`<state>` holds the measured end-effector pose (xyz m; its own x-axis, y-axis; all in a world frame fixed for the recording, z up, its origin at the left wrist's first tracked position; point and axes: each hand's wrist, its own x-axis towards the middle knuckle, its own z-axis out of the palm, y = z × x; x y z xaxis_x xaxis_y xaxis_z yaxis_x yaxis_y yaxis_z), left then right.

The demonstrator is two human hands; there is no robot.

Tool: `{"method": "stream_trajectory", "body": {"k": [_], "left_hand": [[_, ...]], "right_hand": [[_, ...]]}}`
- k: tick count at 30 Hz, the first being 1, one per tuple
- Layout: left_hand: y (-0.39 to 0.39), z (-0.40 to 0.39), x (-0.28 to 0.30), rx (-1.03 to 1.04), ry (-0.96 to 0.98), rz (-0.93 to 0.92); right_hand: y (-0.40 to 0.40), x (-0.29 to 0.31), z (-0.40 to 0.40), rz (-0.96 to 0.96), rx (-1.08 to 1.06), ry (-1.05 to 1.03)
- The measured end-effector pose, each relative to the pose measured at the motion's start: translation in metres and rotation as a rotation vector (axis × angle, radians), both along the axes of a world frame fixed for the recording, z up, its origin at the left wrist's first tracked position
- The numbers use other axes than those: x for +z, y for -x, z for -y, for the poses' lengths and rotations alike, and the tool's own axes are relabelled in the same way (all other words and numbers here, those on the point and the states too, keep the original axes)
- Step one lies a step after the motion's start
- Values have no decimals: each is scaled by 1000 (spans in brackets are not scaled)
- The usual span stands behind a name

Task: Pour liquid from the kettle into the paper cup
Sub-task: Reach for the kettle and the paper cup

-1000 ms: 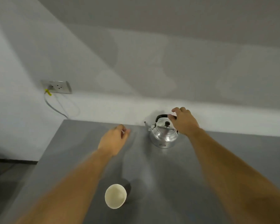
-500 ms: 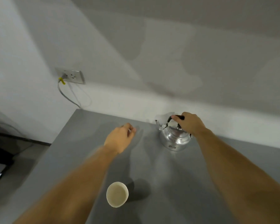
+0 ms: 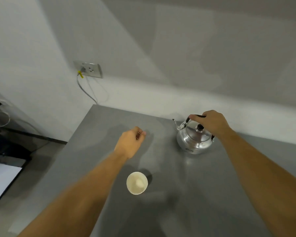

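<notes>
A shiny metal kettle (image 3: 193,141) with a black lid knob and a thin spout pointing left stands on the grey table (image 3: 99,147) near the wall. My right hand (image 3: 210,122) is closed around its black top handle. A white paper cup (image 3: 136,183) stands upright on the table, nearer to me and left of the kettle, its mouth facing up. My left hand (image 3: 131,142) hovers above the table beyond the cup, fingers loosely curled, holding nothing.
A wall socket (image 3: 89,69) with a plugged grey cable sits on the white wall above the table's far left corner. The table's left edge drops to a floor with dark equipment and a white sheet (image 3: 0,178).
My right hand went from reaching over the kettle to closing on its handle. The view has swung so the table and objects sit further right. My left hand has barely moved.
</notes>
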<state>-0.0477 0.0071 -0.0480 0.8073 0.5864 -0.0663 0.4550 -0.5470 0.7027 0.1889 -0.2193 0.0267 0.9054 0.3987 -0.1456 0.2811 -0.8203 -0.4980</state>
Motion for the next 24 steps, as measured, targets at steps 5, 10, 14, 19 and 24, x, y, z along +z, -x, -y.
{"method": "stream_trajectory", "body": {"k": [5, 10, 14, 19, 24], "left_hand": [[62, 4, -20, 43, 149, 14], [121, 23, -44, 9, 306, -58], [148, 41, -56, -14, 441, -10], [156, 52, -72, -81, 508, 9], [150, 61, -84, -85, 548, 70]], "right_hand": [[45, 30, 16, 42, -9, -36], [93, 48, 28, 84, 22, -20], [127, 54, 39, 47, 38, -81], [160, 58, 49, 19, 52, -125], [184, 57, 54, 52, 57, -92]]}}
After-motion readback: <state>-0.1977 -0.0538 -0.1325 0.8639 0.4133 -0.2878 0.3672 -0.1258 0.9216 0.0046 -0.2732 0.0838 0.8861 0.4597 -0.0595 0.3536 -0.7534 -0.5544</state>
